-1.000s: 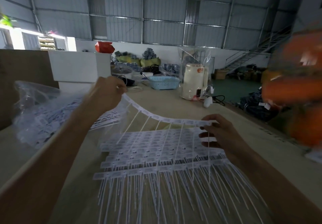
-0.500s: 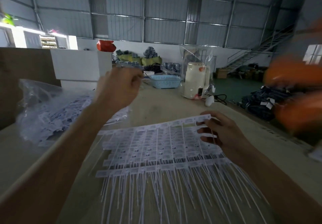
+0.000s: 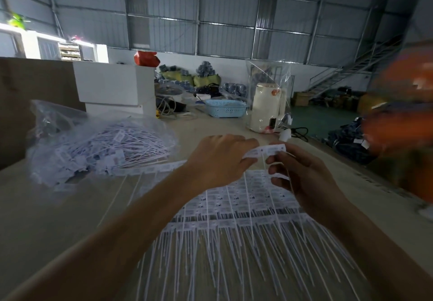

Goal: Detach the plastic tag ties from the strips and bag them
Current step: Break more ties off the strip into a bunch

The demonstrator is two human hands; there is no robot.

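Beige table (image 3: pixel 58 218) in a dim metal-walled warehouse. Left hand (image 3: pixel 218 160) and right hand (image 3: pixel 302 174) raised close together, fingers of both curled and pinching the end of one strip of tag ties (image 3: pixel 267 150). Beneath, more strips (image 3: pixel 236 209) stacked flat on the table. At left, clear bag (image 3: pixel 98 146) full of loose ties. Farther back: blue basket (image 3: pixel 225 108), cream kettle (image 3: pixel 266 106), white box (image 3: pixel 112 85).

White tag ties (image 3: pixel 234 209) (small dark print), pale blue perforated basket (image 3: pixel 225 108), cream kettle (image 3: pixel 267 106)
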